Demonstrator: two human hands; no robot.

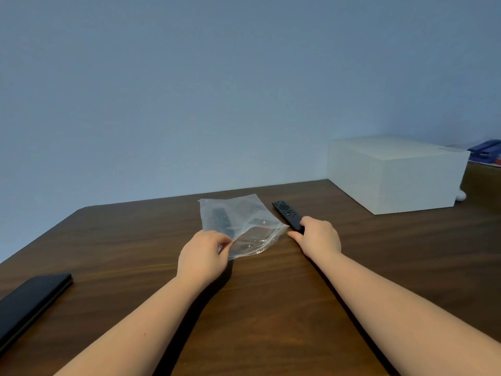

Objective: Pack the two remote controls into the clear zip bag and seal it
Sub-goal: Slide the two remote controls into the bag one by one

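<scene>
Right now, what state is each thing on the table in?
Clear zip bag: flat on the table, mouth unsealed, near corner pinched.
First remote: already inside the bag.
Second remote: outside, on the table right of the bag.
Left hand: fingers closed on the bag's edge.
Right hand: fingers on the second remote's near end, grasping it.
White box: closed.
Black flat case: lying untouched.

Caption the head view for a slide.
Left hand pinches the bag holding one remote; right hand grasps the other remote.
</scene>
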